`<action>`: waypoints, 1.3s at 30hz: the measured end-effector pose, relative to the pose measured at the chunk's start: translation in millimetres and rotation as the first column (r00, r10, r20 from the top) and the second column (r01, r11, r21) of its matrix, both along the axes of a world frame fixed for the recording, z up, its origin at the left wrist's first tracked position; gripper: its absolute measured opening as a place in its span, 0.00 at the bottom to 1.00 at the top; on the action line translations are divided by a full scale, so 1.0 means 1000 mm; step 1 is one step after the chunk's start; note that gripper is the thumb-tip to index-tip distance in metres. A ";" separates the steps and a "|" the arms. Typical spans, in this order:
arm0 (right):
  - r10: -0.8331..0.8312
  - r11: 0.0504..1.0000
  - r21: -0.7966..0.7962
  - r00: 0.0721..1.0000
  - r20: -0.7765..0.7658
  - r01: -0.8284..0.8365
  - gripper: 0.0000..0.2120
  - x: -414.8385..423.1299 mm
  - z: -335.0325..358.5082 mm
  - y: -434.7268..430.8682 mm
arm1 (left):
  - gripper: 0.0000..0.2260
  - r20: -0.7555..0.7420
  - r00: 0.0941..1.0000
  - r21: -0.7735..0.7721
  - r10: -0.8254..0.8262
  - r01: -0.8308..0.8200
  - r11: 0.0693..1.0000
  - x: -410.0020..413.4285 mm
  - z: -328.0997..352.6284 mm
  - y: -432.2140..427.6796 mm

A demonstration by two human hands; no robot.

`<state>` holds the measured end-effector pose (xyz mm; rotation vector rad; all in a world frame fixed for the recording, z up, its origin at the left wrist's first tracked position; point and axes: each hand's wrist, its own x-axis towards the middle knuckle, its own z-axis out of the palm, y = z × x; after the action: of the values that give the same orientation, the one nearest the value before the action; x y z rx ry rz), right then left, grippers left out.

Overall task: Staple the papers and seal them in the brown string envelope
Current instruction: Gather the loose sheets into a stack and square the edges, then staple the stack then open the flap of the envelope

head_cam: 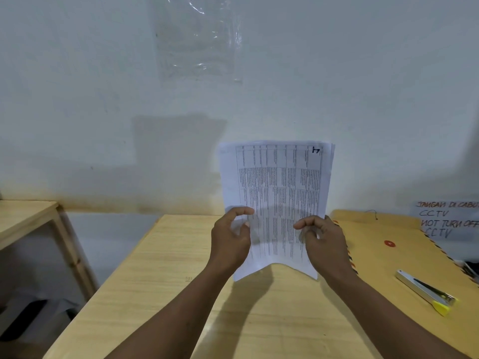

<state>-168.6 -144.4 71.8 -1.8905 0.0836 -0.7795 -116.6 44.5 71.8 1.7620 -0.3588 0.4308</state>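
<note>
Now, papers [277, 193]: a stack of white sheets printed with dense tables, held upright over the middle of the table, with a handwritten mark in the top right corner. The lower edge arches up in the middle and the two lower corners are down at the table top.
Left hand [230, 239]: grips the left edge of the papers low down, thumb on the printed face and fingers curled behind.
Right hand [324, 242]: pinches the right edge at about the same height, thumb and bent fingertips on the sheets.
Brown string envelope [383, 255]: lies flat on the table to the right of the papers, its left part hidden behind the right hand. A striped border runs along its far right edge.
Red disc [389, 243]: on the envelope's face, in the far half.
String [372, 212]: a thin dark loop at the envelope's far edge.
Stapler [426, 292]: silver with a yellow end, lying on the near right part of the envelope, yellow end toward the person.
Table [155, 294]: light wood, set against a pale wall.
Sign [448, 221]: handwritten sheet on the wall at far right, reading "CCTV" among other words.
Plastic sheet [199, 40]: clear, stuck high on the wall.
Wooden shelf [28, 216]: at the left, apart from the table.
</note>
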 end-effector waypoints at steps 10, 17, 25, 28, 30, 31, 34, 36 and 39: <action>0.023 0.999 -0.041 0.995 -0.099 -0.027 0.19 -0.002 -0.010 -0.006 | 0.15 0.043 0.999 0.062 0.024 -0.026 0.998 0.003 -0.006 0.003; -0.086 0.953 -0.301 0.987 -0.137 0.041 0.14 -0.010 0.009 -0.037 | 0.17 0.004 0.994 0.119 -0.112 0.111 0.987 -0.006 -0.007 0.017; -0.077 0.739 -0.644 0.974 0.211 0.198 0.21 0.013 0.087 -0.027 | 0.16 -0.027 0.966 0.202 -0.259 0.259 0.945 -0.032 -0.006 0.016; -0.021 0.732 -0.676 0.994 0.107 0.089 0.15 0.024 0.091 -0.021 | 0.13 0.001 0.949 0.200 -0.314 0.307 0.930 -0.046 -0.007 0.014; 0.039 0.795 -0.606 0.994 0.104 0.032 0.09 0.025 0.088 -0.020 | 0.13 -0.008 0.940 0.197 -0.342 0.337 0.921 -0.054 -0.011 0.015; 0.059 0.811 -0.585 0.992 0.110 0.017 0.08 0.024 0.085 -0.020 | 0.14 -0.010 0.938 0.199 -0.345 0.340 0.919 -0.058 -0.012 0.016; 0.117 0.841 -0.537 0.991 0.070 -0.061 0.07 0.021 0.076 -0.022 | 0.27 -0.066 0.947 0.174 -0.314 0.321 0.931 -0.055 -0.014 0.020; 0.153 0.848 -0.516 0.988 0.019 -0.121 0.08 0.019 0.070 -0.024 | 0.29 -0.121 0.959 0.139 -0.257 0.273 0.952 -0.046 -0.010 0.019; 0.187 0.839 -0.511 0.981 -0.055 -0.188 0.09 0.016 0.065 -0.022 | 0.18 -0.027 0.986 0.096 -0.167 0.169 0.981 -0.035 0.002 0.008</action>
<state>-152.2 -166.8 137.1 -2.3615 -0.3405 -0.7073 -151.3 52.2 73.7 1.8124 -0.5186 0.2791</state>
